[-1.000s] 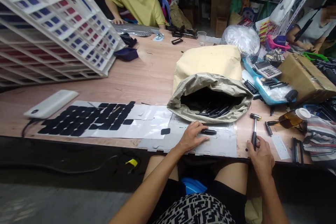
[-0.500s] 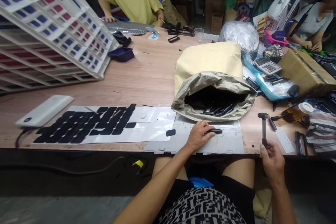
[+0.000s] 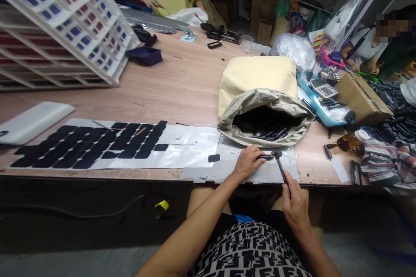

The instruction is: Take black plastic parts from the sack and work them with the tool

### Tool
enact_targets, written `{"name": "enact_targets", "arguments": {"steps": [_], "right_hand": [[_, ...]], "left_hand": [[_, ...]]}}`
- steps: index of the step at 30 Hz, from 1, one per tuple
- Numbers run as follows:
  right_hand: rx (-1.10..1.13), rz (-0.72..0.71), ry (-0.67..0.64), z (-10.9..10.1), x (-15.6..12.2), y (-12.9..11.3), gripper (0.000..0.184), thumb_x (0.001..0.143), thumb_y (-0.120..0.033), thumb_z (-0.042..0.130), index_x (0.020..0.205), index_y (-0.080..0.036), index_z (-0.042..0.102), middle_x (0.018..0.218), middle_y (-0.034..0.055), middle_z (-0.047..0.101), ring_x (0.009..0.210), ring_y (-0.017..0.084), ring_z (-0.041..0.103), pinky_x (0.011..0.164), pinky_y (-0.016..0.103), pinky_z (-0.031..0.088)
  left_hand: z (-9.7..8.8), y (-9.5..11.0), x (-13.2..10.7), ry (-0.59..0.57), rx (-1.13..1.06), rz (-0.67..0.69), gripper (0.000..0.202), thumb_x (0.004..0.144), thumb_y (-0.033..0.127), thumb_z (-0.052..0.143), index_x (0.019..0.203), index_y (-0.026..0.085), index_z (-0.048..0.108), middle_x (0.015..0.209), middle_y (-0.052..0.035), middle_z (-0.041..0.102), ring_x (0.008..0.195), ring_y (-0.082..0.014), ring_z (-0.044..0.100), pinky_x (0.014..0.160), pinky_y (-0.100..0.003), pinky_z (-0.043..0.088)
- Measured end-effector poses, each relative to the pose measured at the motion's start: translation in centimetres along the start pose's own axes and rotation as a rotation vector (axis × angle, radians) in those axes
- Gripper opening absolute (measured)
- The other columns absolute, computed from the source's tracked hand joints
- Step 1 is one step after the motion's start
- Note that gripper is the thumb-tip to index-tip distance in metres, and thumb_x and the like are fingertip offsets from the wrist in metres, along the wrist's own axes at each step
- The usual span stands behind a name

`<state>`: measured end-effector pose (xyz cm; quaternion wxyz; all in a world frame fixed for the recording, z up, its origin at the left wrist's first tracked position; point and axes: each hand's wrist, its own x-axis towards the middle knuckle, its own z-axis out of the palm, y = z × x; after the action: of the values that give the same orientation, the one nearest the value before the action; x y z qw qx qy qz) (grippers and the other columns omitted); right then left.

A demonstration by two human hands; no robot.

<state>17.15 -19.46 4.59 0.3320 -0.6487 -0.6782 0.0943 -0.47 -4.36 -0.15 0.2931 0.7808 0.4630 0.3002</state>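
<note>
My left hand (image 3: 247, 162) pinches a small black clip-like part (image 3: 266, 156) flat on a grey metal plate (image 3: 227, 166) at the table's near edge. My right hand (image 3: 295, 202) grips the handle of a small hammer (image 3: 280, 165), whose head rests at the right end of the black part. Just behind, an open woven sack (image 3: 265, 110) lies on its side with several black parts inside. One black pad (image 3: 213, 158) lies on the plate left of my left hand.
A white sheet (image 3: 182, 147) with several black pads (image 3: 94, 145) lies to the left, next to a white power bank (image 3: 30, 121). A white rack (image 3: 61, 26) leans at the far left. Clutter, a calculator (image 3: 323, 88) and a cardboard box (image 3: 360, 97) fill the right. Two other people sit at the table.
My right hand has lifted the hammer off the table at the right and swung it left, so its head now meets the black part. My left hand still holds that part.
</note>
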Motion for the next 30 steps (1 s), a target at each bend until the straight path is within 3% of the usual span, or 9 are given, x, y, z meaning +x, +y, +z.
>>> {"name": "enact_targets", "arguments": {"steps": [6, 12, 18, 21, 26, 30], "right_hand": [[-0.14, -0.004, -0.105, 0.8, 0.4, -0.4, 0.047, 0.101, -0.023, 0.033, 0.145, -0.02, 0.051, 0.108, 0.0117, 0.069, 0.096, 0.021, 0.069, 0.088, 0.031, 0.058], [-0.13, 0.003, -0.017, 0.6, 0.4, 0.0, 0.048, 0.102, -0.024, 0.033, 0.147, -0.022, 0.047, 0.119, 0.0113, 0.066, 0.103, 0.02, 0.067, 0.093, 0.032, 0.056], [-0.099, 0.048, -0.053, 0.5, 0.3, 1.0, 0.046, 0.102, -0.024, 0.033, 0.143, -0.021, 0.052, 0.116, 0.0102, 0.068, 0.103, 0.018, 0.067, 0.093, 0.029, 0.054], [-0.146, 0.078, 0.044, -0.6, 1.1, 2.3, 0.045, 0.101, -0.026, 0.036, 0.142, -0.021, 0.053, 0.12, 0.0101, 0.066, 0.107, 0.019, 0.065, 0.092, 0.029, 0.052], [-0.476, 0.282, 0.182, -2.7, 3.5, 6.4, 0.044, 0.097, -0.023, 0.042, 0.137, -0.021, 0.06, 0.101, 0.0082, 0.065, 0.083, 0.019, 0.06, 0.069, 0.029, 0.043], [-0.717, 0.331, 0.205, -2.6, 5.1, 9.6, 0.04, 0.095, -0.018, 0.044, 0.128, -0.02, 0.067, 0.092, 0.0104, 0.06, 0.085, 0.022, 0.052, 0.068, 0.032, 0.034]], "left_hand": [[0.0, 0.3, 0.0, 0.005, 0.017, 0.009, 0.014, 0.087, 0.024, 0.068, 0.099, 0.025, 0.075, 0.092, -0.0024, 0.063, 0.093, -0.0193, 0.056, 0.081, -0.035, 0.041], [0.2, 0.3, 0.0, 0.02, 0.026, 0.011, 0.014, 0.087, 0.025, 0.069, 0.099, 0.024, 0.076, 0.093, -0.002, 0.064, 0.094, -0.0194, 0.057, 0.082, -0.035, 0.041], [0.6, 0.1, -0.2, 0.027, 0.046, 0.003, 0.016, 0.086, 0.024, 0.07, 0.101, 0.024, 0.076, 0.094, -0.0023, 0.064, 0.094, -0.0196, 0.057, 0.083, -0.035, 0.041], [0.6, 0.0, -0.2, 0.026, 0.05, 0.008, 0.016, 0.087, 0.026, 0.069, 0.101, 0.024, 0.075, 0.093, -0.0021, 0.063, 0.093, -0.0194, 0.057, 0.083, -0.035, 0.042], [0.1, 0.3, 0.0, 0.052, 0.053, 0.044, 0.015, 0.091, 0.026, 0.062, 0.101, 0.022, 0.073, 0.091, -0.0027, 0.063, 0.09, -0.02, 0.058, 0.084, -0.037, 0.045], [-0.5, 1.4, -2.7, 0.108, -0.066, 0.281, 0.021, 0.098, 0.025, 0.049, 0.11, 0.019, 0.065, 0.099, -0.0076, 0.065, 0.092, -0.0207, 0.06, 0.083, -0.037, 0.05]]}}
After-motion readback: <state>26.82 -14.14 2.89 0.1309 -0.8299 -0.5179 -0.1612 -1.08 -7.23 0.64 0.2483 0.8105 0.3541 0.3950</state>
